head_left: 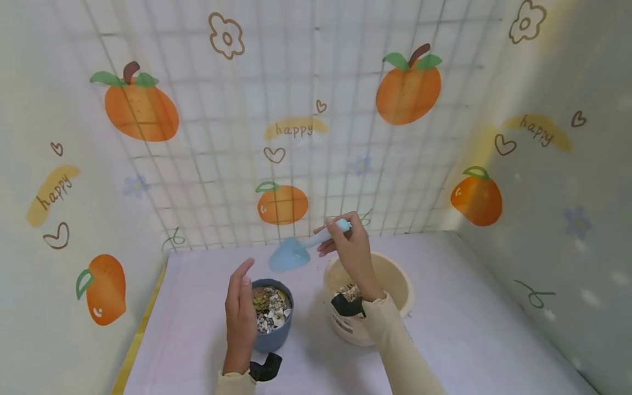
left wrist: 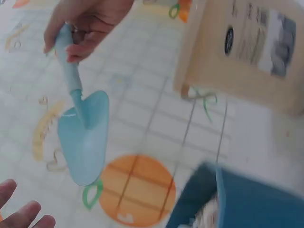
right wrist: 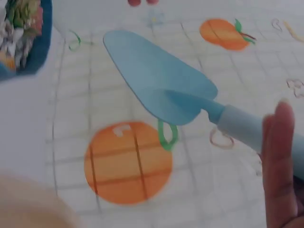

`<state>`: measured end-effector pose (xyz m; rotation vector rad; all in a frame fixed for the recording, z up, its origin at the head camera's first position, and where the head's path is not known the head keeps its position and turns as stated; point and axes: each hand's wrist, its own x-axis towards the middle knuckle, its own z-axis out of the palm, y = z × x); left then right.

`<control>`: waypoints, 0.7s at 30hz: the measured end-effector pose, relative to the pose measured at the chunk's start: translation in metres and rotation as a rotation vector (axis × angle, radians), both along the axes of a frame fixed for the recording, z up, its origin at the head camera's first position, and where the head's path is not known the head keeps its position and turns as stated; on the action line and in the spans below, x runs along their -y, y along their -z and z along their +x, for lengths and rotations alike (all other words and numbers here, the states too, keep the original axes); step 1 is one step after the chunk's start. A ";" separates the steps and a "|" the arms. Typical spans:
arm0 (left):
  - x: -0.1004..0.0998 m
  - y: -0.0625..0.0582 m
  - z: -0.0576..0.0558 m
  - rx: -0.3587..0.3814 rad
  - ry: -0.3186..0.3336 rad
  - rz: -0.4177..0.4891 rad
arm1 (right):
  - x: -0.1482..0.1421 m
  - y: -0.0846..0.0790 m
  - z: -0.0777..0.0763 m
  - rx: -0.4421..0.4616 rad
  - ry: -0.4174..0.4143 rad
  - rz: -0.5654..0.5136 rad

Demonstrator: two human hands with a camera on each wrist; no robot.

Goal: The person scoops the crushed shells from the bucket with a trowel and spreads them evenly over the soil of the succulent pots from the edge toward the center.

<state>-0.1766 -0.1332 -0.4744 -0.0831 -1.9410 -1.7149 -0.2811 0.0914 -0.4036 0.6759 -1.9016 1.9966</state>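
My right hand [head_left: 356, 253] grips the handle of a light blue garden trowel [head_left: 290, 254] above the cream bucket [head_left: 399, 277]. The trowel's blade points left, toward the plant pot, and its upper face looks bare in the left wrist view. My left hand [head_left: 240, 312] is at the left side of a blue-grey pot [head_left: 274, 339], fingers extended and holding nothing. Inside that pot a small succulent [head_left: 261, 299] sits among pale pebbles [head_left: 270, 321]. More pebbly grit [head_left: 348, 292] lies in the bucket, partly hidden by my right wrist.
A pale cloth-like surface [head_left: 197, 285] lies under both containers, with a yellow strip [head_left: 140, 329] along its left edge. Behind stands a white wire grid with a printed sheet [head_left: 340, 181]. Printed side walls [head_left: 563, 181] close in on the left and right.
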 end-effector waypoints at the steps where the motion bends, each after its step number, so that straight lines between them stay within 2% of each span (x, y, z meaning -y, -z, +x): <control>1: -0.004 -0.002 -0.001 -0.017 0.013 -0.004 | -0.006 -0.002 0.000 0.002 0.018 -0.006; 5: -0.022 -0.004 -0.003 -0.035 0.057 -0.033 | -0.027 -0.004 0.002 0.018 0.091 -0.011; 10: -0.047 -0.005 -0.005 -0.007 0.157 -0.058 | -0.050 -0.004 0.005 -0.011 0.195 -0.019; 17: -0.077 0.008 -0.005 0.045 0.288 -0.017 | -0.072 0.001 0.007 0.005 0.381 -0.109; 21: -0.092 0.015 -0.006 0.064 0.337 0.024 | -0.082 0.006 0.004 0.024 0.459 -0.098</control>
